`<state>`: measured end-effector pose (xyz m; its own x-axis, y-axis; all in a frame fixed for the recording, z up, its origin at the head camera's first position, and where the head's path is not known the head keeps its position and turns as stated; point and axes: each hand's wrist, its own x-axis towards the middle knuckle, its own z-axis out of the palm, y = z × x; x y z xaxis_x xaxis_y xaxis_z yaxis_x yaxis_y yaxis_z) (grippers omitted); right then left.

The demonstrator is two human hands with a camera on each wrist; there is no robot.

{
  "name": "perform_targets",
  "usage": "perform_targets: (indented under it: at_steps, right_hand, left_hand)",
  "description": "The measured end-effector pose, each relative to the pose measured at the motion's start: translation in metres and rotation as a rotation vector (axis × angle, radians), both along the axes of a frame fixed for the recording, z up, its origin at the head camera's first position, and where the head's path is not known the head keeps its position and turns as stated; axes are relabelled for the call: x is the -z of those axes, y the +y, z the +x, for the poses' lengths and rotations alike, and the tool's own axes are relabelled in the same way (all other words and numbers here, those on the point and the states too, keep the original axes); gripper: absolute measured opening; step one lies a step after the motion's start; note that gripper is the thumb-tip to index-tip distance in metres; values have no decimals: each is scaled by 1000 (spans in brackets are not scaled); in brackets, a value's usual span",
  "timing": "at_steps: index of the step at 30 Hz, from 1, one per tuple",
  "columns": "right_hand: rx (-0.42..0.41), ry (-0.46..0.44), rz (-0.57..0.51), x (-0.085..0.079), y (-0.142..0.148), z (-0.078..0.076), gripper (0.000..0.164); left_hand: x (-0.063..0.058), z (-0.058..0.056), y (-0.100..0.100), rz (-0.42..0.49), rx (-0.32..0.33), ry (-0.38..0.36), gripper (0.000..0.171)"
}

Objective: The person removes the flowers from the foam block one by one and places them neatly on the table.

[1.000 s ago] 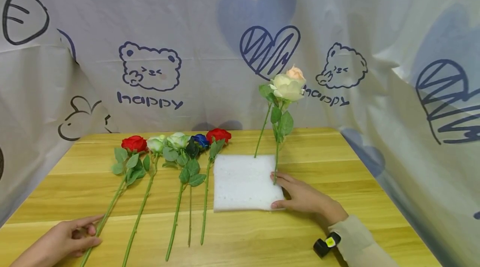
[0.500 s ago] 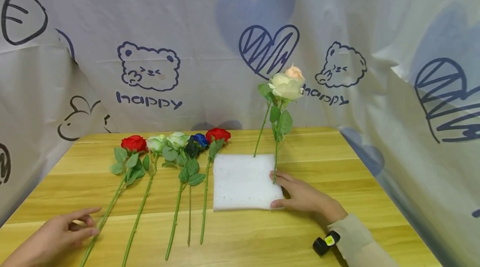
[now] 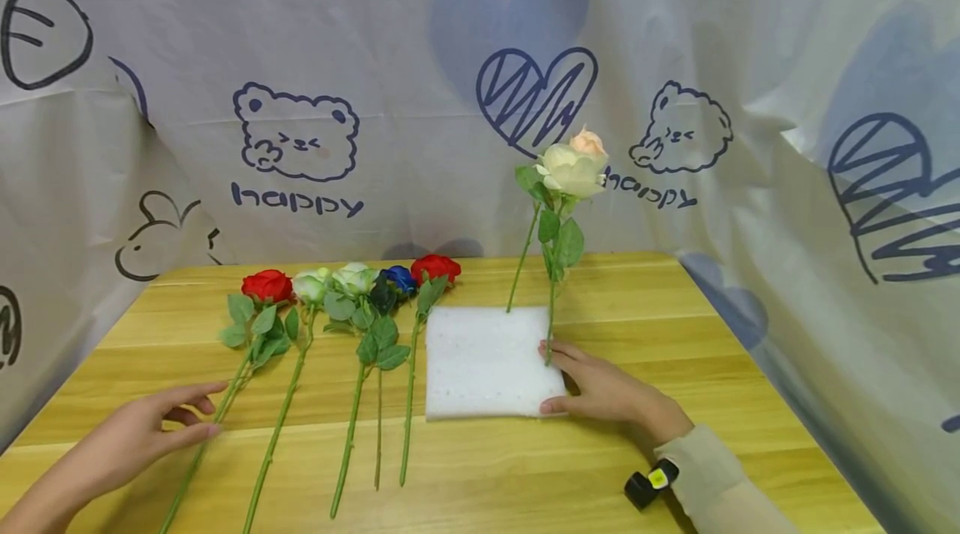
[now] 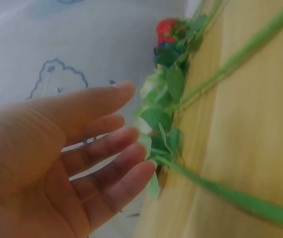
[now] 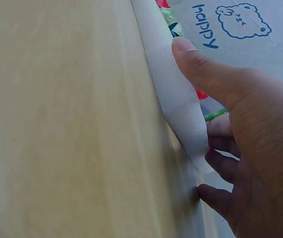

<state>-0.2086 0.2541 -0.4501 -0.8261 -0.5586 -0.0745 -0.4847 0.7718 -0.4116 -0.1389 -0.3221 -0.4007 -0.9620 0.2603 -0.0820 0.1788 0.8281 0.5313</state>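
At the front left of the head view my left hand [image 3: 142, 434] reaches over the stem of a red rose [image 3: 267, 286] lying on the table. Its fingers are loosely spread, and the left wrist view shows nothing between them, with a green stem [image 4: 230, 196] running past. My right hand [image 3: 607, 388] holds the right edge of a white foam block [image 3: 487, 363], thumb at the front corner and fingers along the side. A cream rose [image 3: 570, 172] and a peach rose [image 3: 587, 142] stand upright at the block, the cream one's stem at its right edge.
To the left of the block lie two pale green-white roses [image 3: 356, 278], a blue rose [image 3: 400, 277] and another red rose [image 3: 436, 269], stems toward the front. A printed curtain [image 3: 420, 184] hangs behind the wooden table [image 3: 480, 484].
My left hand has left its place low on the red rose's stem and moved up along it toward the flower head, fingers loosened. My right hand stays on the foam block.
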Motion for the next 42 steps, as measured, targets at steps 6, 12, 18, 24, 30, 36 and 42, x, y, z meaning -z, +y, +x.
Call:
perform_targets:
  at_steps: [6, 12, 18, 24, 30, 36, 42]
  right_hand:
    - [1, -4, 2, 0, 0, 0, 96]
    - [2, 1, 7, 0, 0, 0, 96]
    - [0, 5, 4, 0, -1, 0, 96]
    - [-2, 6, -3, -1, -2, 0, 95]
    - [-3, 11, -2, -1, -1, -1, 95]
    - [-7, 19, 0, -1, -1, -2, 96]
    - [-2, 7, 4, -1, 0, 0, 95]
  left_hand:
    - [-9, -7, 17, 48, 65, 27, 56]
    - [-20, -17, 41, 90, 104, 74, 54]
    - [-26, -24, 61, 118, 128, 130, 50]
    - [-28, -32, 79, 152, 139, 140, 50]
    - [-31, -40, 100, 181, 189, 164, 49]
    - [-30, -48, 121, 207, 236, 158, 49]
    - [-29, -55, 141, 266, 285, 126, 49]
